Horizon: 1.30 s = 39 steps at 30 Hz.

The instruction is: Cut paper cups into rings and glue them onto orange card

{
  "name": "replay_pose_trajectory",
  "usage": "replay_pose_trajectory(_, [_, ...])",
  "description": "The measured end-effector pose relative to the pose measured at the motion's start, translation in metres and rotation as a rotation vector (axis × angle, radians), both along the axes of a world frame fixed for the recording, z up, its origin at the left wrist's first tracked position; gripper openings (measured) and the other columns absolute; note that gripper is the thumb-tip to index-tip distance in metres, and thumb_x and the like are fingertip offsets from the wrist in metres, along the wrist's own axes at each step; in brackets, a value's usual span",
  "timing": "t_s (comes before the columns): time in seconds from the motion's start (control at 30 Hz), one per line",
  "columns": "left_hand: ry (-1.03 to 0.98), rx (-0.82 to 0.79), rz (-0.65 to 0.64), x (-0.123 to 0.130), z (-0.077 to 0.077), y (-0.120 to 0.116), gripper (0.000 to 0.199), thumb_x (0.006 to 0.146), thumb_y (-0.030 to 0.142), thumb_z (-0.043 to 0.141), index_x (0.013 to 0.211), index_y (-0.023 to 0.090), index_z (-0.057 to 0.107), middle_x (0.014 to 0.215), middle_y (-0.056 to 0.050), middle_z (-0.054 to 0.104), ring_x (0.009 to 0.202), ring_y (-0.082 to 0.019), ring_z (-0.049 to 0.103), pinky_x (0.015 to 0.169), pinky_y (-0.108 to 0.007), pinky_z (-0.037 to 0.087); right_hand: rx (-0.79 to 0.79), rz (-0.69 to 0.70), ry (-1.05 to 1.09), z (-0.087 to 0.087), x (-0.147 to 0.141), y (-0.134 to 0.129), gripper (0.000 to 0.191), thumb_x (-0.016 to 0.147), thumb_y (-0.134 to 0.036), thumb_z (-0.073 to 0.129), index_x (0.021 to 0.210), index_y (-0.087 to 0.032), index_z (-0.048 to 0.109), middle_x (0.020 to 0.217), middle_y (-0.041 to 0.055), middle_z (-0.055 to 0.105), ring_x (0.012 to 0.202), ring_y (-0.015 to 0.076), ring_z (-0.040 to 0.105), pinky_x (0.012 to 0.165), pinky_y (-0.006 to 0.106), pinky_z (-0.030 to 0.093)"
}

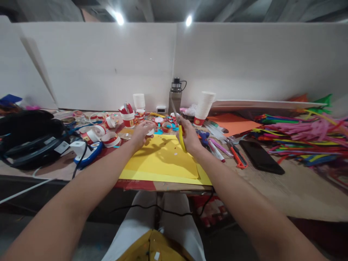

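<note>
Two hands curl closed: left pinching a white piece, right gripping scissors (yellow-handled, grey-bladed).

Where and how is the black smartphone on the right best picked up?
Probably by the two long edges of the black smartphone toward its closer end, coming from the near side: it lies flat and slim, with bare tabletop before that end, while pipe cleaners crowd beyond it.
</note>
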<state>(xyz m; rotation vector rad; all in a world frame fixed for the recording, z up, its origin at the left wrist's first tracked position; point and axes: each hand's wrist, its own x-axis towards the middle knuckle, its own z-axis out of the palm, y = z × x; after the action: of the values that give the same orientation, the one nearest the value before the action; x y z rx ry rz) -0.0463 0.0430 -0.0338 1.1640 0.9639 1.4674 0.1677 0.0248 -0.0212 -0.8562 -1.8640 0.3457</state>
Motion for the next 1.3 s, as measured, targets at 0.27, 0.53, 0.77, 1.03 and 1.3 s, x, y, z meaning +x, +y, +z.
replay_pose_trajectory(0.27, [-0.126, -0.024, -0.130, 0.012, 0.015, -0.012, 0.030, 0.066, 0.021, 0.064, 0.094, 0.015, 0.055, 0.077, -0.002, 0.065, 0.064, -0.014, 0.061, 0.048, -0.024, 0.050, -0.015, -0.211, -0.205, -0.001, 0.005, -0.006, 0.046, 0.080, -0.024, 0.053, 0.125, -0.014, 0.056, 0.099, 0.0104, 0.061, 0.092, 0.0228, 0.057, 0.086, 0.037, 0.045])
replay_pose_trajectory(0.53, [-0.237, -0.068, -0.312, 0.022, 0.014, -0.019, 0.020, 0.073, 0.023, 0.055, 0.092, 0.015, 0.054, 0.077, -0.005, 0.065, 0.068, -0.018, 0.063, 0.049, -0.027, 0.052, -0.049, -0.163, -0.121, 0.004, -0.001, -0.010, 0.043, 0.082, -0.038, 0.059, 0.119, -0.016, 0.060, 0.103, 0.0111, 0.065, 0.093, 0.0231, 0.058, 0.084, 0.037, 0.046])
replay_pose_trajectory(0.77, [-0.369, -0.183, -0.602, 0.042, 0.009, -0.024, 0.019, 0.073, 0.011, 0.051, 0.091, 0.017, 0.055, 0.089, -0.006, 0.067, 0.076, -0.020, 0.067, 0.066, -0.039, 0.058, -0.118, -0.094, -0.025, 0.004, -0.002, -0.010, 0.043, 0.073, -0.026, 0.063, 0.115, -0.017, 0.063, 0.099, 0.0078, 0.069, 0.086, 0.0211, 0.061, 0.080, 0.034, 0.048])
replay_pose_trajectory(1.03, [-0.264, -0.181, -0.730, 0.037, 0.012, -0.029, 0.018, 0.088, 0.020, 0.055, 0.104, 0.014, 0.059, 0.103, -0.010, 0.067, 0.092, -0.022, 0.067, 0.078, -0.042, 0.058, -0.209, -0.063, 0.121, -0.003, 0.003, 0.001, 0.050, 0.067, -0.023, 0.064, 0.117, -0.017, 0.060, 0.096, 0.0062, 0.070, 0.082, 0.0192, 0.063, 0.075, 0.032, 0.050])
replay_pose_trajectory(1.3, [-0.209, -0.157, -0.639, 0.038, 0.009, -0.024, 0.036, 0.083, 0.039, 0.063, 0.111, 0.016, 0.059, 0.102, -0.011, 0.067, 0.079, -0.019, 0.070, 0.057, -0.024, 0.057, -0.315, 0.013, 0.256, 0.006, 0.002, -0.006, 0.048, 0.064, -0.030, 0.064, 0.109, -0.014, 0.061, 0.081, 0.0034, 0.067, 0.067, 0.0155, 0.059, 0.063, 0.028, 0.049])
